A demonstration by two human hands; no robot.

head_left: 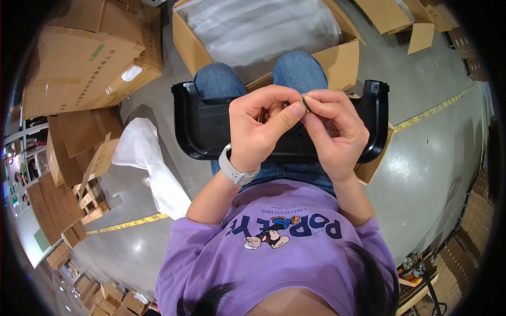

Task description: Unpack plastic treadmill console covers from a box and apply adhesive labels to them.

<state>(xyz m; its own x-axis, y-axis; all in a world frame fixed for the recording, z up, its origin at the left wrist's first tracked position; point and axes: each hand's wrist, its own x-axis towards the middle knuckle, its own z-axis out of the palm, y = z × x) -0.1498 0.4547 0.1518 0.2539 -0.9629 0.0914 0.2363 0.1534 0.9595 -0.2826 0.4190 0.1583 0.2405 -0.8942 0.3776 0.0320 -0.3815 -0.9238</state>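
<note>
Across my lap lies a black plastic tray-like part (203,124) with raised, rounded ends. Above its middle, my left hand (266,121) and my right hand (337,126) meet, both closed in a pinch. Between their fingertips is a small dark piece (305,104), too small and too covered to name. A pale watch strap circles my left wrist. The fingers hide part of the tray-like part's centre, where some small holes show.
Beyond my knees stands an open carton (192,42) holding parts under translucent wrap (263,26). Large closed cartons (84,63) are stacked at the left. A white plastic sheet (145,152) lies on the floor nearby. Yellow lines (435,108) mark the grey floor.
</note>
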